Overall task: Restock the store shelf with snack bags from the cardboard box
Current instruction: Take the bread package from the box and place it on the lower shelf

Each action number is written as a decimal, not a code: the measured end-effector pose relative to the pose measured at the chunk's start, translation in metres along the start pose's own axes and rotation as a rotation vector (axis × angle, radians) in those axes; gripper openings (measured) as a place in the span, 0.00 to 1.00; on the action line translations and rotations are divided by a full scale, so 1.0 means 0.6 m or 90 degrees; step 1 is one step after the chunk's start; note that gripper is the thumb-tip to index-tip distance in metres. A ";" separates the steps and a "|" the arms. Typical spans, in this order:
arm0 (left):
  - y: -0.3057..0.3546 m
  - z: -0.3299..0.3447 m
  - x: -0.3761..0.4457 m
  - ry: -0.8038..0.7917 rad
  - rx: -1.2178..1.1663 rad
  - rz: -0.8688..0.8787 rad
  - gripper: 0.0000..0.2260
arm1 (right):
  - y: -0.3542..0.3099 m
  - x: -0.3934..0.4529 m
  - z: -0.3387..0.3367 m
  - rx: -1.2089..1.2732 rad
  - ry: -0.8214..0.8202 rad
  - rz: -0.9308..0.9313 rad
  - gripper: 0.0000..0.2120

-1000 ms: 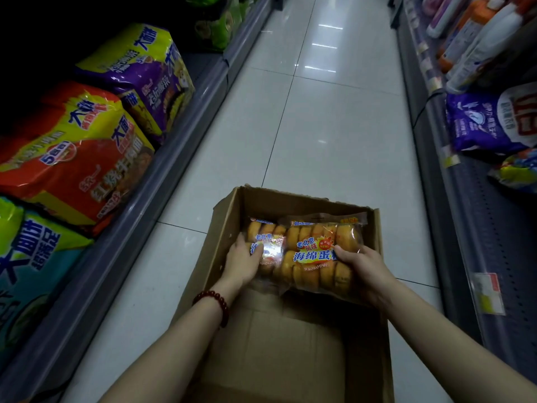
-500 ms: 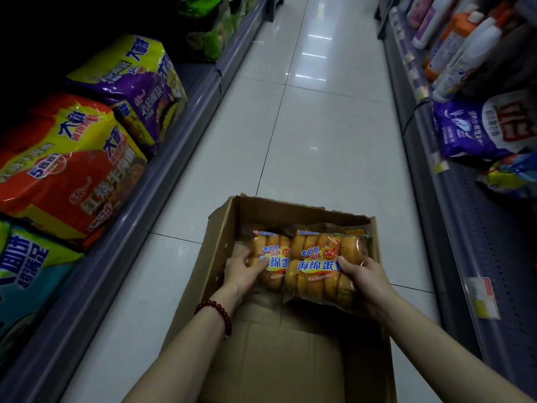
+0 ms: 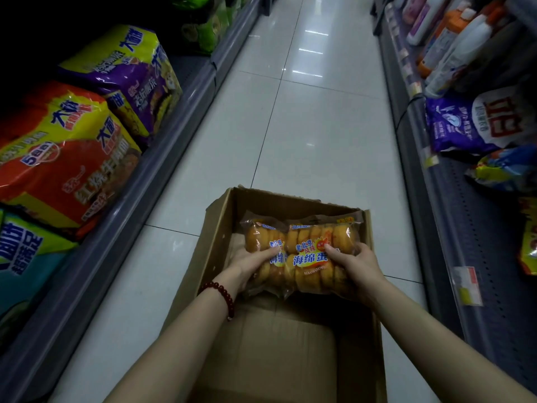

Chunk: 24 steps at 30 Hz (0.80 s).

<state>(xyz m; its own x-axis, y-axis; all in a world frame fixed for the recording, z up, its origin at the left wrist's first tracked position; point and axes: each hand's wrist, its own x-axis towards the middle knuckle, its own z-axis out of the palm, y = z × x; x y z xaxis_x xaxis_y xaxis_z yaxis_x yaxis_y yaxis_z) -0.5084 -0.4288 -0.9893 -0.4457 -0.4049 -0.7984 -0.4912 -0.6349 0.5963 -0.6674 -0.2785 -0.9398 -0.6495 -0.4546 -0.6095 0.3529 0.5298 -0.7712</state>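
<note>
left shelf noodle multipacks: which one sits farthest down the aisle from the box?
The purple-and-yellow pack. The red-and-yellow pack and the teal-and-green one sit closer to the cardboard box.

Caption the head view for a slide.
Both hands, left and right, grip two cake bags over the cardboard box.

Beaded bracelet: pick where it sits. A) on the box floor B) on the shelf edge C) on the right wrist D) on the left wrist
D: the dark red beaded bracelet circles the wrist just behind the left hand, which grips the cake bags.
</note>
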 end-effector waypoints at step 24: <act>0.242 -0.060 -0.549 -0.006 -0.077 0.019 0.18 | -0.379 -0.408 -0.114 0.042 -0.160 0.053 0.26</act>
<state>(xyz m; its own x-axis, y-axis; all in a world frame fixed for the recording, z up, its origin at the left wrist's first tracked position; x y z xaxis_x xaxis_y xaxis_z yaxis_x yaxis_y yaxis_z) -0.4061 -0.4113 -0.6425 -0.4669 -0.4191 -0.7787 -0.3830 -0.6978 0.6053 -0.6346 -0.2389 -0.6025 -0.4317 -0.5797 -0.6911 0.4465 0.5284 -0.7221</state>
